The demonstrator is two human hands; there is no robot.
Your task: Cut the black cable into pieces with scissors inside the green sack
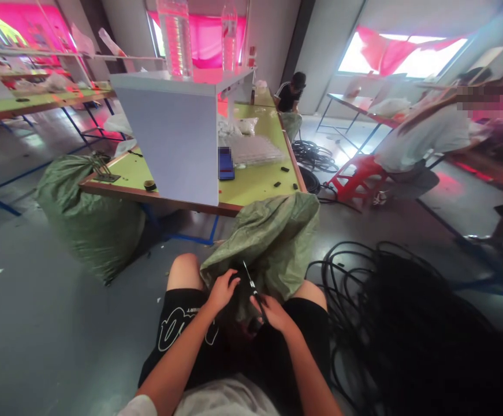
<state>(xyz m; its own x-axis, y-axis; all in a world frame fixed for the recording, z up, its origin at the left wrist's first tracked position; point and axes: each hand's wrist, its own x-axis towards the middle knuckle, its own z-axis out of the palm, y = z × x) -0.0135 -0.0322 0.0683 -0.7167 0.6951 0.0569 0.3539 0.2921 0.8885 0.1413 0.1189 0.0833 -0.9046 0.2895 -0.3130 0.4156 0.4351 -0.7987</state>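
Note:
I sit with a green woven sack (272,237) open between my knees. My left hand (223,289) is curled at the sack's mouth, its fingers closed on something dark that I cannot make out. My right hand (272,312) grips a pair of scissors (251,283), whose blades point up and away toward the sack. The two hands are close together over my lap, above my black shorts (182,329).
A large heap of black cables (407,323) lies on the floor at my right. A yellow-green table (255,185) with a white box (177,127) stands ahead, another green sack (86,219) at its left. People sit at the back and at the right.

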